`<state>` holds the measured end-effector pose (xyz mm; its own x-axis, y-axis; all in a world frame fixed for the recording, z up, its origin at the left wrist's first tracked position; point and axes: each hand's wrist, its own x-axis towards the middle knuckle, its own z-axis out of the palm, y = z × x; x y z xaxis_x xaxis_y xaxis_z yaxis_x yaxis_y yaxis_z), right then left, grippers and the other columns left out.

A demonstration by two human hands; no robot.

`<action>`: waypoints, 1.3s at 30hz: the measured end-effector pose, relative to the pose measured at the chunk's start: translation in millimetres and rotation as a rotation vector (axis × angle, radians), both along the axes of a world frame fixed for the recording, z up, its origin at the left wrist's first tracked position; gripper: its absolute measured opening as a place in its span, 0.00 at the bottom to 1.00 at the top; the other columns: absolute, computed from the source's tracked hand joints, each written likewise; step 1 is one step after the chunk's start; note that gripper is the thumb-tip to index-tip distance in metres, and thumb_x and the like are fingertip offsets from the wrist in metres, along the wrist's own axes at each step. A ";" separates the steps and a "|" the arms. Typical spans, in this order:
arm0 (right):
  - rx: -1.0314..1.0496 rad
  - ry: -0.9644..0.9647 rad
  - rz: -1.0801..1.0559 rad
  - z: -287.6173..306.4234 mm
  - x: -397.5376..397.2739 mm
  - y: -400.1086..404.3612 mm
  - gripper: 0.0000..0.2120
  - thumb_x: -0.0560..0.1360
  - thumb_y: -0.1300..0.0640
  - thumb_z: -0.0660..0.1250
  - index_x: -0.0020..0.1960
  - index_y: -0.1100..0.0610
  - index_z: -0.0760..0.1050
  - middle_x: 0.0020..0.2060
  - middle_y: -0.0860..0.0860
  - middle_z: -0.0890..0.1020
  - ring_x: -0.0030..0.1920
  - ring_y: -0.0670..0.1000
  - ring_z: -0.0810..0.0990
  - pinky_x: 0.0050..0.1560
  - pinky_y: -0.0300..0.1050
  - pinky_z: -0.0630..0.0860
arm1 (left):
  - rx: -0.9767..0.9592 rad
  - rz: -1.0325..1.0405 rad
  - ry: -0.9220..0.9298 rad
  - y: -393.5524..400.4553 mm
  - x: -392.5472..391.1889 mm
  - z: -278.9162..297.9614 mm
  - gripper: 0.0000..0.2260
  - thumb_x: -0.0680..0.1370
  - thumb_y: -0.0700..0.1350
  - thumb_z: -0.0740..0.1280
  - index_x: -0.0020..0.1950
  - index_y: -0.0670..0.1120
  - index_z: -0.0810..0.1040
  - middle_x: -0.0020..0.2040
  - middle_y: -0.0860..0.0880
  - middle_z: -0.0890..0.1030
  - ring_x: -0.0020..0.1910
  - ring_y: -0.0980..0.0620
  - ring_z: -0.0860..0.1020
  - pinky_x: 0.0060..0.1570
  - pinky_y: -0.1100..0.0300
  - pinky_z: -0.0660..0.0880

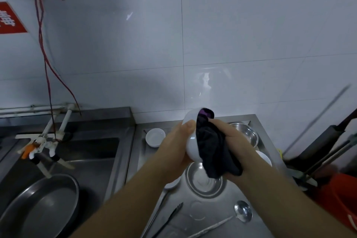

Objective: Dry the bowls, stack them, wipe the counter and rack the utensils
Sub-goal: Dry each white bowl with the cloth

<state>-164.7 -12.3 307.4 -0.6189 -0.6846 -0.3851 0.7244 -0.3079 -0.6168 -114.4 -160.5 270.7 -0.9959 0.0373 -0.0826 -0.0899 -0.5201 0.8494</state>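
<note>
At the far left I see a large round metal pan (41,205) lying in the steel sink (100,152), with a white tap (41,145) above it. Right of the sink begins the steel bench (228,205). At its back sits a small white bowl (155,137), upright.

Over the bench the left hand (178,141) holds a white bowl (192,139) in the air, tilted on its side so the mouth faces right. The grip of this hand is curled around the outer wall, with the thumb on the rim. Just right of it, the right hand (233,145) grips a dark cloth (214,149), fingers closed around it. The cloth is pushed into the mouth of the held bowl and hangs down below the hand.

Under the hands a metal bowl (204,181) stands on the bench. In front of it lie dark tongs (170,218), and further right a metal ladle (242,213) with its scoop facing up. Behind the right hand I see a second metal bowl (246,133), and beside the wrist another white bowl (263,157), partly hidden. At the far right stands a red bucket (336,197).
</note>
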 end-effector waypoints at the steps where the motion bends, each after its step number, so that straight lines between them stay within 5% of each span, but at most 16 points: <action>1: 0.010 0.025 -0.093 -4.5 1.9 -5.8 0.13 0.75 0.52 0.74 0.50 0.62 0.88 0.50 0.62 0.88 0.47 0.57 0.89 0.47 0.51 0.86 | 0.010 0.024 -0.020 3.7 0.9 -0.7 0.31 0.77 0.60 0.74 0.72 0.42 0.77 0.66 0.36 0.82 0.64 0.37 0.83 0.57 0.46 0.83; 4: 0.334 0.455 -0.392 -19.8 -1.2 -11.9 0.07 0.77 0.51 0.74 0.51 0.53 0.86 0.48 0.59 0.88 0.48 0.60 0.88 0.51 0.59 0.87 | 0.000 0.059 -0.067 15.7 5.3 -5.8 0.32 0.78 0.60 0.71 0.77 0.45 0.72 0.67 0.38 0.82 0.64 0.39 0.83 0.54 0.49 0.83; 6: 0.618 1.013 -0.461 -28.8 -6.3 -3.4 0.05 0.76 0.47 0.71 0.49 0.47 0.82 0.40 0.49 0.85 0.42 0.51 0.85 0.46 0.48 0.85 | -0.003 0.090 -0.078 18.8 6.5 -6.7 0.33 0.76 0.60 0.71 0.76 0.43 0.72 0.65 0.38 0.83 0.61 0.40 0.85 0.51 0.49 0.84; 8: 0.760 1.572 -0.344 -36.3 -13.0 7.5 0.06 0.77 0.52 0.68 0.54 0.44 0.79 0.43 0.41 0.83 0.43 0.45 0.81 0.40 0.37 0.77 | -0.017 0.109 -0.085 18.5 6.5 -4.1 0.35 0.73 0.59 0.72 0.76 0.43 0.73 0.65 0.37 0.83 0.62 0.38 0.84 0.52 0.46 0.85; 10: 0.802 1.765 -0.143 -41.5 -20.4 13.3 0.12 0.78 0.56 0.66 0.60 0.47 0.78 0.49 0.41 0.80 0.45 0.45 0.79 0.41 0.40 0.76 | -0.042 0.118 -0.096 15.5 5.0 -2.3 0.35 0.71 0.59 0.73 0.75 0.45 0.74 0.65 0.38 0.83 0.63 0.38 0.83 0.58 0.41 0.84; 13: 0.927 1.575 0.081 -30.5 -23.1 12.4 0.06 0.79 0.48 0.61 0.54 0.41 0.73 0.43 0.43 0.82 0.40 0.48 0.81 0.38 0.44 0.77 | -0.128 0.144 -0.092 12.1 1.5 -0.9 0.34 0.69 0.58 0.74 0.73 0.46 0.76 0.63 0.38 0.84 0.60 0.38 0.85 0.55 0.42 0.84; 15: 0.956 1.304 0.238 -22.7 -27.3 13.2 0.10 0.78 0.43 0.60 0.55 0.43 0.77 0.41 0.45 0.85 0.41 0.47 0.84 0.43 0.48 0.82 | -0.188 0.158 -0.084 13.0 -0.7 -0.7 0.30 0.68 0.57 0.75 0.69 0.49 0.79 0.60 0.40 0.85 0.57 0.42 0.86 0.50 0.48 0.84; 19: 0.597 0.595 0.304 -10.1 -27.0 22.4 0.14 0.73 0.43 0.69 0.53 0.47 0.87 0.49 0.51 0.89 0.52 0.54 0.89 0.57 0.55 0.85 | -0.300 0.119 -0.023 12.7 0.6 -6.9 0.20 0.71 0.58 0.75 0.62 0.58 0.83 0.59 0.45 0.86 0.58 0.44 0.86 0.56 0.47 0.84; 24: 0.222 0.119 0.079 -18.8 -20.5 21.4 0.11 0.69 0.54 0.71 0.42 0.61 0.88 0.41 0.59 0.86 0.40 0.56 0.87 0.40 0.48 0.83 | -0.467 0.064 0.067 4.0 5.2 -12.2 0.29 0.73 0.60 0.74 0.73 0.59 0.75 0.64 0.50 0.82 0.62 0.46 0.83 0.54 0.53 0.84; 29: 0.197 0.008 0.032 -29.7 -15.6 11.4 0.26 0.76 0.39 0.72 0.53 0.63 0.86 0.47 0.62 0.86 0.46 0.61 0.86 0.49 0.53 0.82 | -0.713 -0.007 0.070 -6.0 8.6 -21.3 0.37 0.71 0.55 0.78 0.77 0.66 0.66 0.64 0.58 0.77 0.60 0.54 0.82 0.52 0.54 0.85; 34: 0.139 0.016 0.048 -33.6 -15.0 12.7 0.26 0.72 0.40 0.77 0.58 0.61 0.87 0.54 0.63 0.87 0.49 0.62 0.88 0.45 0.54 0.84 | -0.897 -0.056 0.055 -17.1 0.7 -21.4 0.43 0.69 0.66 0.78 0.78 0.74 0.58 0.68 0.64 0.71 0.63 0.54 0.78 0.48 0.63 0.83; 37: 0.067 0.032 -0.083 -39.0 -20.1 11.0 0.28 0.75 0.36 0.73 0.61 0.59 0.86 0.58 0.62 0.86 0.52 0.60 0.88 0.47 0.52 0.85 | -0.735 0.094 -0.186 -10.9 2.3 -25.2 0.38 0.66 0.81 0.65 0.73 0.66 0.69 0.67 0.58 0.75 0.58 0.57 0.80 0.48 0.64 0.82; 39: 0.028 0.037 -0.150 -42.4 -23.8 12.1 0.29 0.76 0.34 0.71 0.62 0.57 0.86 0.61 0.60 0.86 0.56 0.59 0.88 0.49 0.52 0.85 | -0.397 0.138 -0.432 -5.8 4.3 -33.0 0.38 0.70 0.79 0.60 0.64 0.52 0.81 0.58 0.47 0.81 0.52 0.50 0.82 0.47 0.58 0.82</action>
<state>-188.5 -0.3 265.0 -0.7276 -0.5724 -0.3782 0.6482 -0.3931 -0.6521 -110.1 -166.3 237.7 -0.8623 -0.2064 -0.4623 -0.4246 -0.2025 0.8824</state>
